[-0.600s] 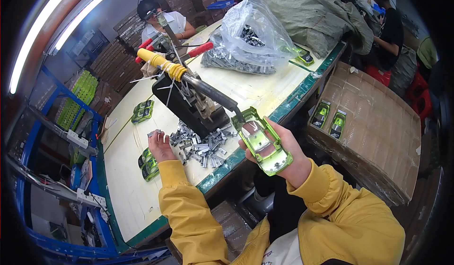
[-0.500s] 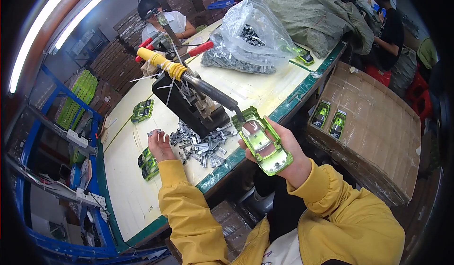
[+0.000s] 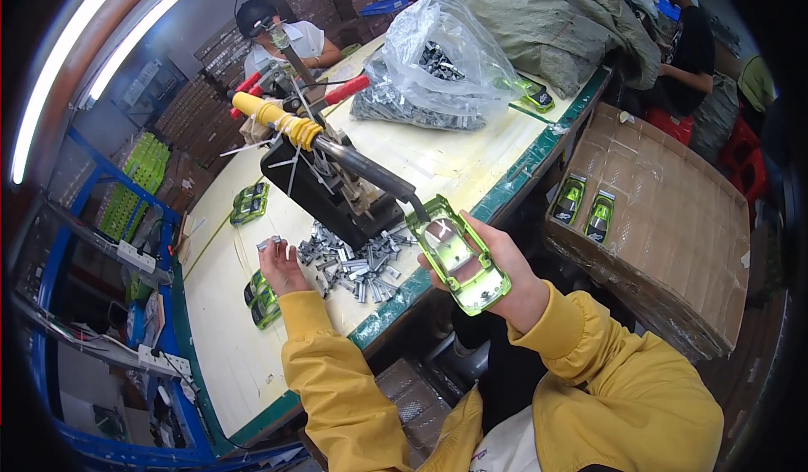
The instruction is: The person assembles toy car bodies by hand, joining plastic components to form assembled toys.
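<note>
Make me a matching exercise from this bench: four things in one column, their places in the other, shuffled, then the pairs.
Things:
1. Green car shell
2. Small metal parts
3. Clear bag
4. Two green cars

Places:
A. On the cardboard box
B. In the right hand
C. At the far end of the table
D. Heaped by the left hand, in front of the black press

Pairs: 1-B, 2-D, 3-C, 4-A
</note>
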The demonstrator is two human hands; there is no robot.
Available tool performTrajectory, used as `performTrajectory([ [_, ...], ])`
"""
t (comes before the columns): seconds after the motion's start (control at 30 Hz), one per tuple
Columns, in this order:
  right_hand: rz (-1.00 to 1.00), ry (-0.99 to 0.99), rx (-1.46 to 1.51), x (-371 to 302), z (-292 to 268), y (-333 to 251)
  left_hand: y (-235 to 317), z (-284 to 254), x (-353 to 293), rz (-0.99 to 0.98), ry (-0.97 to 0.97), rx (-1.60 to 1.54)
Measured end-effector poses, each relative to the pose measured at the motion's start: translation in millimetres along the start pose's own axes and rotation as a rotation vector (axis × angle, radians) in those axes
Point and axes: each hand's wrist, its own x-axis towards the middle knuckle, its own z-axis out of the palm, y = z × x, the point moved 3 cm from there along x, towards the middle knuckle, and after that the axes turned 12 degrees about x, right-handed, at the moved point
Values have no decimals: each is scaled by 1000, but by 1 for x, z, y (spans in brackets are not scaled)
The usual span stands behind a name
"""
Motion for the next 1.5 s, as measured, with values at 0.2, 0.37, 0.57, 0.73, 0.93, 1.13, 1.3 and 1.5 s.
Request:
performTrajectory([
  [0.2,33,22,3,2,-6,3,0,2,-1,-3,4,22],
  [0.37,63,24,3,1,0,7,-2,-2,3,5,-39,6],
  [0.57,48,38,-5,-1,7,11,-2,0,4,-11,-67,24],
  [0.73,61,39,9,-3,11,11,-2,5,2,-20,-61,26],
  [0.93,60,40,-1,-5,12,11,-1,6,1,-18,-65,31],
  [1.13,104,3,21,-5,6,9,1,7,0,-9,-76,18],
  [1.3,98,29,50,-6,12,9,4,10,-2,0,-74,32],
  [1.5,89,25,34,-5,13,11,4,4,0,5,-78,39],
])
